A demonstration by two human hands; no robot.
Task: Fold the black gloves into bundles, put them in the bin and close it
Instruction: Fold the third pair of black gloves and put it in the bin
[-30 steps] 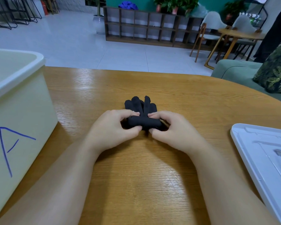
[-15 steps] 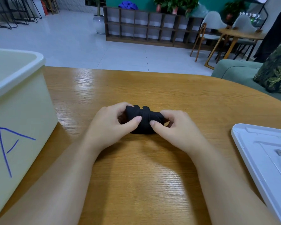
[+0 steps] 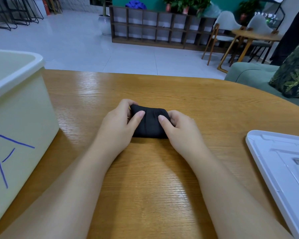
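A black glove bundle (image 3: 149, 124) lies rolled up on the wooden table (image 3: 154, 178), straight ahead of me. My left hand (image 3: 118, 125) grips its left end, thumb on top and fingers curled behind. My right hand (image 3: 179, 129) grips the right end the same way. The glove fingers are tucked out of sight inside the roll. The cream bin (image 3: 19, 118), marked with a blue letter A, stands open at the left. Its white lid (image 3: 283, 168) lies flat on the table at the right edge.
A green sofa (image 3: 248, 75) with a leaf-pattern cushion (image 3: 293, 78) sits beyond the table's far right edge. Farther back are a low wooden shelf unit (image 3: 162, 26), chairs and a round table (image 3: 255, 37) on a white tiled floor.
The gloves' fingers, sticking out a second ago, have been rolled in. The roll has moved a little away from me and is now a compact bundle between both hands.
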